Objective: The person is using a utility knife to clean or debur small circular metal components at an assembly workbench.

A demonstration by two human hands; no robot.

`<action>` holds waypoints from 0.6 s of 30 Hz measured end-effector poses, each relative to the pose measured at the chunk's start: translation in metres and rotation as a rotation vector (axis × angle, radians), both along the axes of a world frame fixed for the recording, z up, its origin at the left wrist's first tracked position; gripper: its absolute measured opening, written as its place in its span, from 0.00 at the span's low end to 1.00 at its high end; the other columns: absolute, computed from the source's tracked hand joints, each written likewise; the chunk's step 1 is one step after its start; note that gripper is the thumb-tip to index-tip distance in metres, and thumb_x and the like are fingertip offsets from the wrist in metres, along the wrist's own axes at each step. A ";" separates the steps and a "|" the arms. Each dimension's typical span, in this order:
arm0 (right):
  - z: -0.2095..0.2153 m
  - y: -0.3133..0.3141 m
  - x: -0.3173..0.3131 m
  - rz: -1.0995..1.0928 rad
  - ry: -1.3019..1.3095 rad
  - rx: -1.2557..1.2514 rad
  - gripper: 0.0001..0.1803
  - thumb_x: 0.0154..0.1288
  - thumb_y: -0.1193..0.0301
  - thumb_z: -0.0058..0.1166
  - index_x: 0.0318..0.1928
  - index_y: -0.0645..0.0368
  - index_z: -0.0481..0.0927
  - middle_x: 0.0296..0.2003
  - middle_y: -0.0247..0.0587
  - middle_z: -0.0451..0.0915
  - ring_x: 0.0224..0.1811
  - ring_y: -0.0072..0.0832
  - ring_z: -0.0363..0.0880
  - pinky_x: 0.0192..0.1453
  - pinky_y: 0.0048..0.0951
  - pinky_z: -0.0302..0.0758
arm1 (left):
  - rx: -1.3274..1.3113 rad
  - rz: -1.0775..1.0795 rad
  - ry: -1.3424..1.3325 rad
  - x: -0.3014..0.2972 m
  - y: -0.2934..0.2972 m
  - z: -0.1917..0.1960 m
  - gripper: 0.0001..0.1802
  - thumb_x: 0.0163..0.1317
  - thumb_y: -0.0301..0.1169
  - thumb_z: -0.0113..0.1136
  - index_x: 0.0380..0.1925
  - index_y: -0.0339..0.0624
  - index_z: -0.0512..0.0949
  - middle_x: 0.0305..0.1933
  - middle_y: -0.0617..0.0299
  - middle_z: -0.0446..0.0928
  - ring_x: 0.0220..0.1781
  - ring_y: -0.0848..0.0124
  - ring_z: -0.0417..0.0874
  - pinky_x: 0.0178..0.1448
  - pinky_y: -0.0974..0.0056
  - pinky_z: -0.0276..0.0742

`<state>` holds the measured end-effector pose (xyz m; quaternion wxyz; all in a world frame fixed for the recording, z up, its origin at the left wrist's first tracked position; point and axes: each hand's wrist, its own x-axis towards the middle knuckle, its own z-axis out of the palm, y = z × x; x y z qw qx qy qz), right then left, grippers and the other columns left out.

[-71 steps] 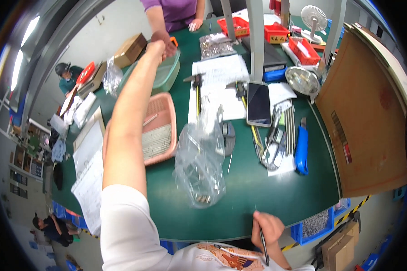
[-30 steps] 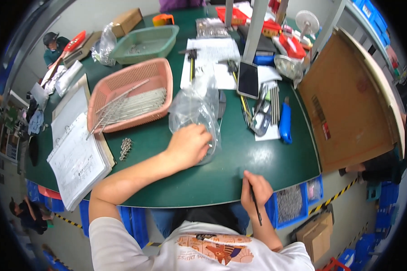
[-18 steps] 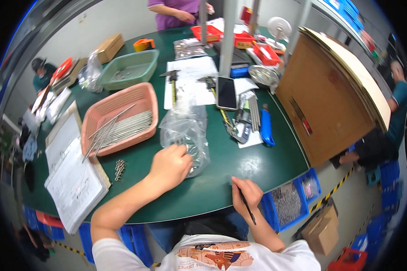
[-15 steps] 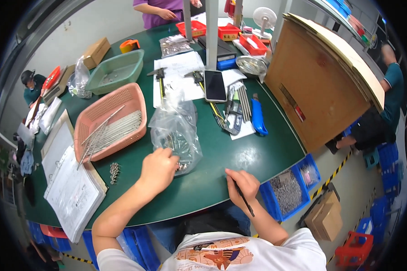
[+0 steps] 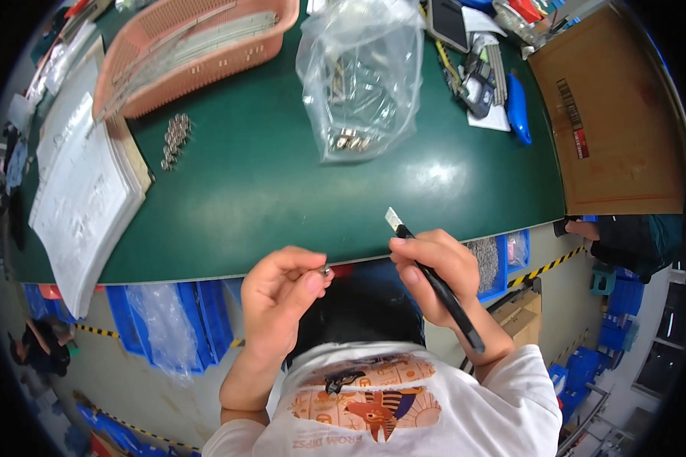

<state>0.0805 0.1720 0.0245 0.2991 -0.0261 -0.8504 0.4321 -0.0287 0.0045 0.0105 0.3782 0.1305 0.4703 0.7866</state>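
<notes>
Just in front of my body, my left hand pinches a small shiny metal part between thumb and fingertips; its exact kind is too small to make out. My right hand is closed around a slim black-handled knife, its short pale blade pointing up and away from me over the table edge. The blade and the metal part are apart. Beyond my hands lies a clear plastic bag with several similar metal parts in its near end. To the left, more small metal parts lie clustered on the green table.
A pink basket of thin metal rods stands far left, beside an open binder of papers. Calipers, a phone and a blue-handled tool lie far right near a cardboard box. Blue bins sit below the table edge.
My left hand has left the plastic bag and come back toward my body with a small metal part. The knife has turned so its blade shows. The view has tilted down.
</notes>
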 end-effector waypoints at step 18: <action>0.011 -0.028 -0.002 0.033 0.150 0.021 0.13 0.47 0.74 0.59 0.36 0.61 0.77 0.26 0.39 0.78 0.25 0.29 0.78 0.26 0.23 0.71 | 0.233 -0.119 -0.375 0.016 0.006 0.006 0.11 0.60 0.31 0.48 0.41 0.38 0.69 0.34 0.61 0.72 0.36 0.74 0.72 0.40 0.71 0.68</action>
